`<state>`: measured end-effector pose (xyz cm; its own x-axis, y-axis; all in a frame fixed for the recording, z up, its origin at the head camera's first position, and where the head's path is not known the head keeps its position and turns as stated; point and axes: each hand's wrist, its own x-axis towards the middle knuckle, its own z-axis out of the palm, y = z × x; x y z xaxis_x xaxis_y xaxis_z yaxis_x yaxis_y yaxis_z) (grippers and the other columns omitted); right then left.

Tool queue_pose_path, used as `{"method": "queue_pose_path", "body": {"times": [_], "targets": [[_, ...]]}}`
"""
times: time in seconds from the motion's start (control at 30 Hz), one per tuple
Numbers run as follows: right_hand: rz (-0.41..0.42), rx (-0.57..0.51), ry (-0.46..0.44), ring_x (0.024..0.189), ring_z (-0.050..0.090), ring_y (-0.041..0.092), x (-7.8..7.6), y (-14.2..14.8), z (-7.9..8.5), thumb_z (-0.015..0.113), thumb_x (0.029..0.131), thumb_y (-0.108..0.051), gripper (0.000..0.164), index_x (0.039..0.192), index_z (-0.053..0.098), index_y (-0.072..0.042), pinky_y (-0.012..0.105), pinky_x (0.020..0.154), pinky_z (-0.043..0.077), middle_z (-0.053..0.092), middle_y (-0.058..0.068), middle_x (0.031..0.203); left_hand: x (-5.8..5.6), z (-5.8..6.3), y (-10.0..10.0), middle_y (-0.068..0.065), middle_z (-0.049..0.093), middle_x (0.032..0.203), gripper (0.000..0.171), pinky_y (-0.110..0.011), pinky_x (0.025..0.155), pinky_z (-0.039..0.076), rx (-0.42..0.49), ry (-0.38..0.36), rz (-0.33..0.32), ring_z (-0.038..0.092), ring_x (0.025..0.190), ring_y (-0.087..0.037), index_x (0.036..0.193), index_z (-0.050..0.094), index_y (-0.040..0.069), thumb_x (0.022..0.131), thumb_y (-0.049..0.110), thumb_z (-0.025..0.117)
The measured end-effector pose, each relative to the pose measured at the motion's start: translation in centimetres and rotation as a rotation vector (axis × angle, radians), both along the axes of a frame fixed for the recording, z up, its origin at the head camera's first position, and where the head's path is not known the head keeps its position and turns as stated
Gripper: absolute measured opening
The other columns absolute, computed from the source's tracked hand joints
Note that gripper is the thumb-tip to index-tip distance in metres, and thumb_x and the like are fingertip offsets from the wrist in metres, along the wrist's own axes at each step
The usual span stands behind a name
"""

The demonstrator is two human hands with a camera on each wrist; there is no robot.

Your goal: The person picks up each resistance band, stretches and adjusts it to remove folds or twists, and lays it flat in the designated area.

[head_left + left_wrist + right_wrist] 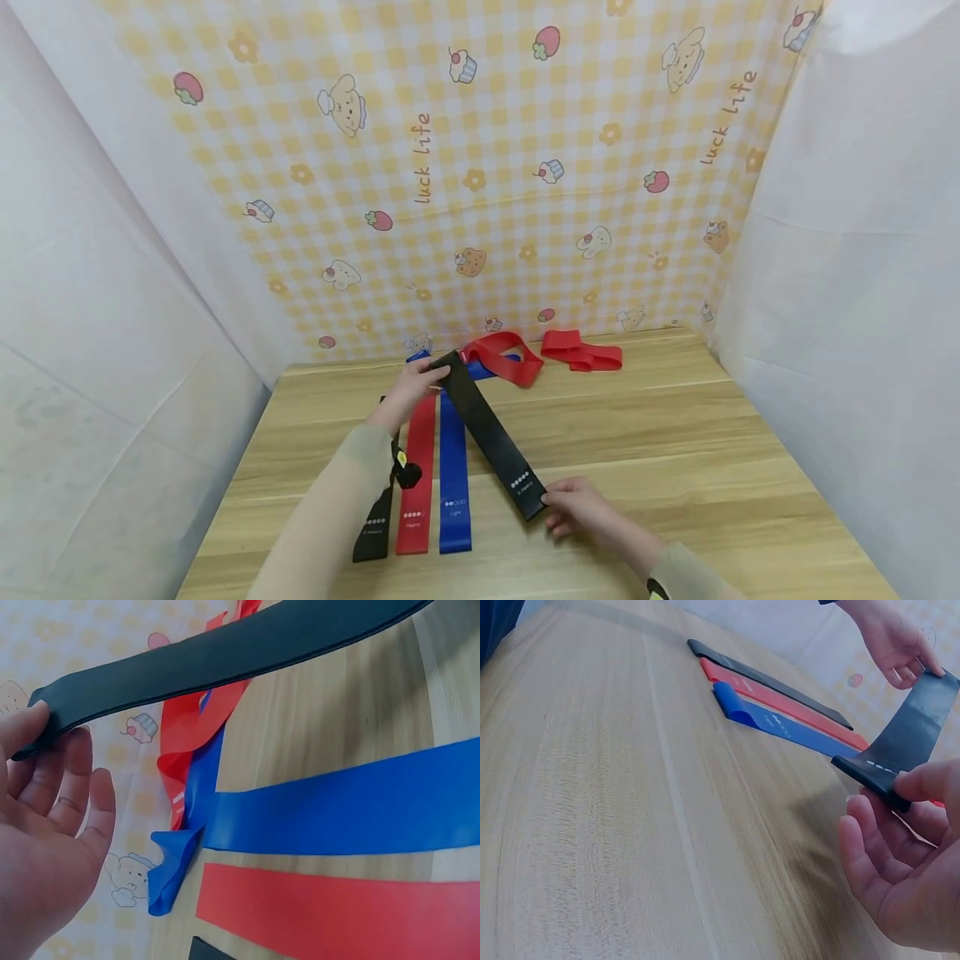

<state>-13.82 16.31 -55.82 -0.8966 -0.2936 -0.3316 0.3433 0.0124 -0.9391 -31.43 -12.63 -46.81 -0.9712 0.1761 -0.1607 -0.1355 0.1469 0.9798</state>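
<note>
A black resistance band [491, 437] stretches flat between both hands, raised over the table with its shadow below in the left wrist view. My left hand [411, 390] pinches its far end between thumb and fingers. The near end, printed with white dots, is pinched by my right hand [587, 510]. Left of it lie a blue band [453, 475] marked Light, a red band [417, 483] marked Heavy, and another black band [372, 533], side by side. My left forearm covers part of that second black band in the head view.
At the table's back lie a crumpled red band [504, 357], a blue band [491, 368] partly under it, and a folded red band [581, 350]. A patterned yellow checked cloth [487, 208] hangs behind the wooden table [675, 450], with white sheets at both sides.
</note>
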Motion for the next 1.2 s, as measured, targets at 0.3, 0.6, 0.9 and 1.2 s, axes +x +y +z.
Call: {"method": "queue_pose_path", "body": {"times": [0.3, 0.6, 0.9, 1.2], "targets": [[0.002, 0.017, 0.03, 0.06, 0.061, 0.011, 0.0, 0.1, 0.1, 0.062, 0.086, -0.004, 0.035, 0.115, 0.059, 0.013, 0.023, 0.052, 0.052, 0.065, 0.005, 0.079, -0.2, 0.6, -1.1, -0.015, 0.067, 0.104, 0.037, -0.048, 0.093, 0.048, -0.103, 0.03, 0.019, 0.066, 0.085, -0.02, 0.123, 0.061, -0.005, 0.095, 0.018, 0.064], [-0.016, 0.001, 0.051, 0.057, 0.06, 0.014, -0.1, -0.1, 0.5, 0.062, 0.083, -0.002, 0.036, 0.115, 0.047, 0.002, 0.027, 0.05, 0.052, 0.061, 0.008, 0.075, -0.3, 1.5, -2.0, -0.019, 0.063, 0.118, 0.04, -0.048, 0.095, 0.047, -0.195, 0.098, -0.043, 0.065, 0.092, -0.026, 0.126, 0.06, -0.004, 0.095, 0.022, 0.064], [0.036, 0.018, 0.125, 0.059, 0.06, 0.017, -0.3, 0.1, 1.3, 0.06, 0.084, -0.001, 0.025, 0.107, 0.051, 0.003, 0.027, 0.051, 0.052, 0.057, 0.006, 0.071, -0.1, 2.1, -2.6, -0.013, 0.069, 0.098, 0.032, -0.044, 0.085, 0.051, -0.312, 0.192, -0.05, 0.065, 0.093, -0.035, 0.109, 0.071, 0.0, 0.093, 0.027, 0.068], [0.089, 0.034, 0.183, 0.057, 0.057, 0.014, -0.5, 0.3, 1.8, 0.062, 0.085, -0.001, 0.025, 0.109, 0.057, 0.004, 0.023, 0.047, 0.048, 0.057, 0.008, 0.073, -0.2, 1.6, -3.2, -0.005, 0.057, 0.061, 0.023, -0.028, 0.054, 0.047, -0.32, 0.225, -0.05, 0.049, 0.049, -0.018, 0.096, 0.071, -0.001, 0.093, 0.022, 0.067]]}}
